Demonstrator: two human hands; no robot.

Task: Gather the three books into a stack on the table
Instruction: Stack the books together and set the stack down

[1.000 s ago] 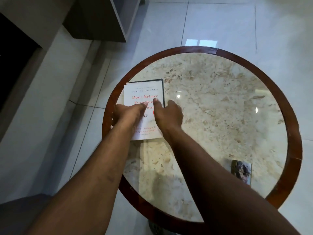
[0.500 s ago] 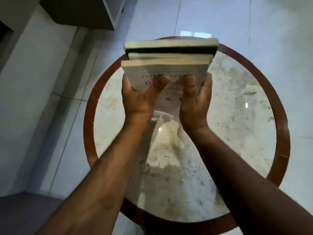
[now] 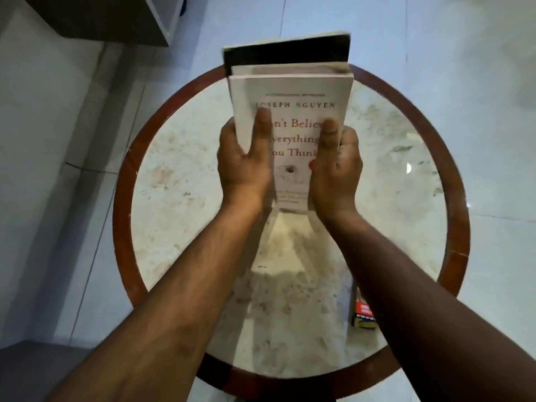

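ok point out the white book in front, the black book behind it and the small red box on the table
white book [image 3: 301, 94]: head view, upper front cover, above the thumbs
black book [image 3: 287, 55]: head view, dark cover showing above the white one
small red box [image 3: 364, 313]: head view, its red-and-white face beside the right forearm

Bare tabletop [image 3: 179, 198] beside small box [image 3: 364, 314]

White book [image 3: 301, 94]: white cover, grey author line, red-orange title lettering, a small dark emblem below the title. Black book [image 3: 287, 55] behind it: black cover with a pale page edge. Bench [image 3: 185, 181]: cream marbled top with beige-brown mottling, ringed by a reddish-brown wooden rim [image 3: 123, 181]. Small object [image 3: 364, 313] near the right forearm: red, black and yellow bands with white marks. Floor [image 3: 478, 53]: pale grey-white glossy tiles with thin dark joints.
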